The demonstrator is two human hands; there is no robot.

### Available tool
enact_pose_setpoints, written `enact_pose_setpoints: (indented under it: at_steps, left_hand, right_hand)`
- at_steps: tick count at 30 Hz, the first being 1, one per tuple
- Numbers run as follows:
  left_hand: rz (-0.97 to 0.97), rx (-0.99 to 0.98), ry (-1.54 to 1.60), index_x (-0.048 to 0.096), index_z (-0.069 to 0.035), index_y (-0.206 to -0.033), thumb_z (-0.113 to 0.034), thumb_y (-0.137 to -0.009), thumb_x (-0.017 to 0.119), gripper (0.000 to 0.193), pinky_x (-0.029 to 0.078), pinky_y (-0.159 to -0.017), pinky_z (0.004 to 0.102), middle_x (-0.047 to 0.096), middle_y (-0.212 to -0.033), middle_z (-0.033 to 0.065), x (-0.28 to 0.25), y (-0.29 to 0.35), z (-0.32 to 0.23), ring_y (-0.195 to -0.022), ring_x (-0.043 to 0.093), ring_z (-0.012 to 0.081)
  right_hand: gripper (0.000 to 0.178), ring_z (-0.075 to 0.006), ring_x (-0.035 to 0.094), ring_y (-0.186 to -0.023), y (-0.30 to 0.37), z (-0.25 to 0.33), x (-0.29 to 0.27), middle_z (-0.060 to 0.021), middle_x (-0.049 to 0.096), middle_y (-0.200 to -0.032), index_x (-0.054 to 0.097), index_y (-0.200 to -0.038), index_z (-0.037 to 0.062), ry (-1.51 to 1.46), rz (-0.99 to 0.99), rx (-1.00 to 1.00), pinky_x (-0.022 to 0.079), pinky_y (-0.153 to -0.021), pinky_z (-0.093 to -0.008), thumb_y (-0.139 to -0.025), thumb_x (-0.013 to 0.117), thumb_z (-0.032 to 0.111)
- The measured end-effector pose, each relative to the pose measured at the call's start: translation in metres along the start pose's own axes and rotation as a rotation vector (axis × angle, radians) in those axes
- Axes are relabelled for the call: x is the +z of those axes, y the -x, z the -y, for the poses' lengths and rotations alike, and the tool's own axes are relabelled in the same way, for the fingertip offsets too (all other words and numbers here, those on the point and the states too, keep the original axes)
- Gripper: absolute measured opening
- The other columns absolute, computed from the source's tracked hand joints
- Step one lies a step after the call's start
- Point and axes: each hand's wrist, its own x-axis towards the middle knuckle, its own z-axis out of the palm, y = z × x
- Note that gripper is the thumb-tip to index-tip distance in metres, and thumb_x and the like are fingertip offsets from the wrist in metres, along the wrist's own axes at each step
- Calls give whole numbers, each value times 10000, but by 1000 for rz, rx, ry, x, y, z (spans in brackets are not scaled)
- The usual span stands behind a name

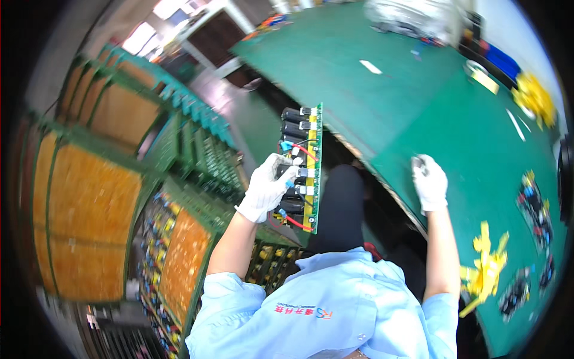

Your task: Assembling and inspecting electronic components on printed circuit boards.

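My left hand point(264, 190), in a white glove, is closed round the parts on a green circuit board point(318, 179). The board is held on edge beside the table, over my lap. It carries a row of black cylindrical capacitors point(293, 128), white connectors and short red, black and blue-tipped wires. My right hand point(431, 184), also gloved in white, rests at the near edge of the green table point(394, 119) with its fingers curled. A small dark spot shows at its fingertips; what it is I cannot make out.
Green racks with wooden panels point(95, 221) and wired boards point(158, 257) stand at my left. On the table lie yellow straps point(487, 263), dark wired assemblies point(534, 206), a yellow bundle point(534, 99), a blue bin point(501, 61) and a white plastic-wrapped pile point(412, 18).
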Motion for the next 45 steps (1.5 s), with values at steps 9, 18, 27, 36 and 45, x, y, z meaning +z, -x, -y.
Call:
enact_pose_setpoints:
  at_steps: [9, 18, 27, 36, 45]
  left_hand:
    - [246, 65, -168, 602, -45, -1149, -493, -936, 588, 496, 494, -827, 453, 689, -1013, 228, 212, -74, -18, -983, 646, 403]
    - [348, 326, -540, 607, 5, -989, -346, -1004, 434, 392, 477, -832, 521, 665, -980, 258, 220, -83, -27, -956, 626, 441]
    - [449, 121, -417, 573, 22, -1136, -254, -925, 570, 348, 522, -809, 446, 682, -951, 241, 235, -69, 13, -886, 671, 379]
    - [305, -209, 210, 377, 16, -1415, -118, -951, 551, 512, 544, -526, 292, 679, -930, 145, 219, -37, 27, -650, 684, 205]
    - [-289, 497, -474, 421, -70, -1418, -294, -796, 741, 735, 336, -1106, 521, 457, -1371, 257, 214, -72, 39, -1321, 396, 436]
  right_hand:
    - [206, -315, 691, -763, 73, 8, -74, -153, 708, -904, 689, -991, 51, -102, -160, 88, 551, -681, -371, -847, 713, 197]
    - [292, -325, 688, -770, 97, -17, -63, -147, 696, -876, 661, -1031, 40, 100, -109, 14, 550, -659, -384, -833, 734, 242]
    - [453, -296, 675, -691, 80, -4, -35, -106, 670, -810, 576, -1190, 70, 305, 98, -20, 535, -592, -419, -833, 672, 332]
    - [354, -334, 670, -729, 50, -35, -57, -128, 670, -850, 577, -1181, 90, 324, -6, -85, 533, -619, -447, -857, 623, 224]
    - [697, -306, 679, -708, 90, -39, -58, -131, 674, -909, 453, -1366, 31, 336, -237, -38, 534, -575, -404, -805, 755, 315]
